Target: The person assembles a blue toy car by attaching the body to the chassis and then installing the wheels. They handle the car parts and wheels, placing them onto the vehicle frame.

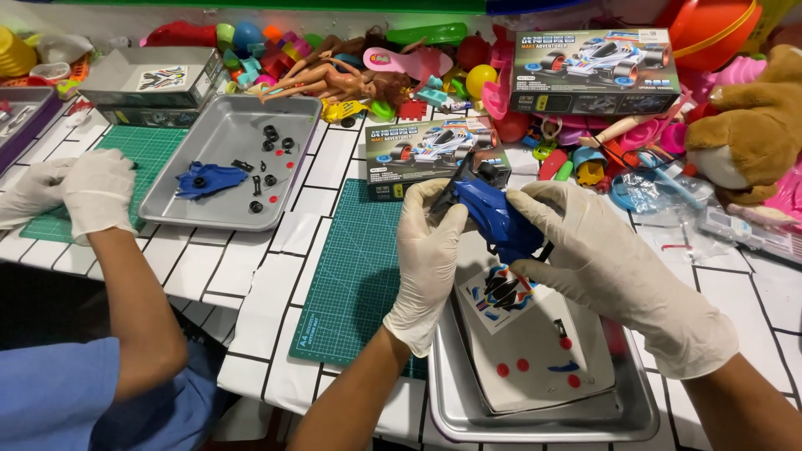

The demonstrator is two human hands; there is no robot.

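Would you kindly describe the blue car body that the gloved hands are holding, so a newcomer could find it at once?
Start at the metal tray nearest the camera, which holds a sticker sheet. Just above it, the left hand and right hand, both in white gloves, grip a glossy blue car body shell. The other blue shell lies untouched in the far tray.

I counted two trays (171, 205) (455, 409), three car boxes (595, 71) (430, 154) (150, 79), two mats (351, 276) (146, 146), four gloved hands.
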